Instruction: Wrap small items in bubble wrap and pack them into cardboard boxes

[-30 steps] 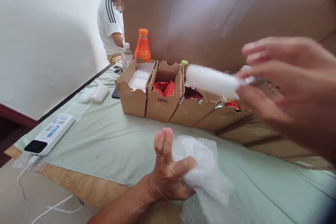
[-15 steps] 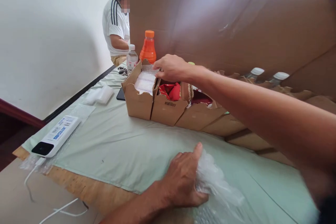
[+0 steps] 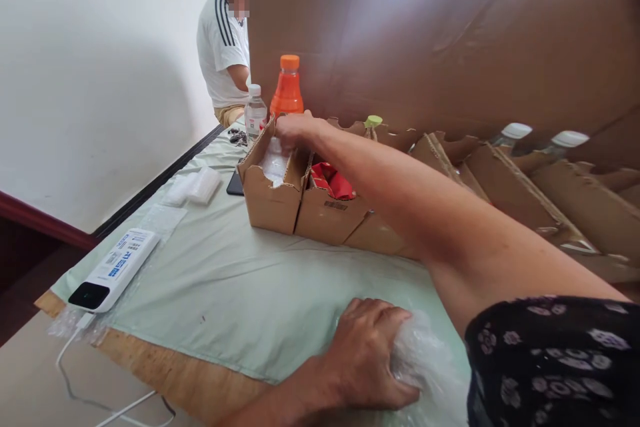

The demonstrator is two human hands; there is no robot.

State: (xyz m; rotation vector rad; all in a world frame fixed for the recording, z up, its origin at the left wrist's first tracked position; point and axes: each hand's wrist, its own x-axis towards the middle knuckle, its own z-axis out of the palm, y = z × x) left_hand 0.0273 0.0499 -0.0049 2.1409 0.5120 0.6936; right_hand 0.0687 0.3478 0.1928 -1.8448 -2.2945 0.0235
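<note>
My right hand (image 3: 295,129) reaches far across the table into the leftmost small cardboard box (image 3: 270,197). Its fingers are curled down on a white bubble-wrapped item (image 3: 274,161) inside that box. My left hand (image 3: 367,353) lies near the front edge, fingers closed over a crumpled wad of bubble wrap (image 3: 430,363) on the pale green cloth (image 3: 225,287). The box beside it (image 3: 327,213) holds something red (image 3: 333,181).
A row of small open boxes runs right along a tall cardboard sheet (image 3: 450,40). An orange bottle (image 3: 287,88), a small water bottle (image 3: 255,113) and capped bottles (image 3: 515,131) stand behind. A white device with cable (image 3: 114,270) lies at left. A seated person (image 3: 223,47) is beyond.
My right hand, holding the white wrapped item a second ago, has reached out and pushed it down into the leftmost box. My left hand has closed on the bubble wrap.
</note>
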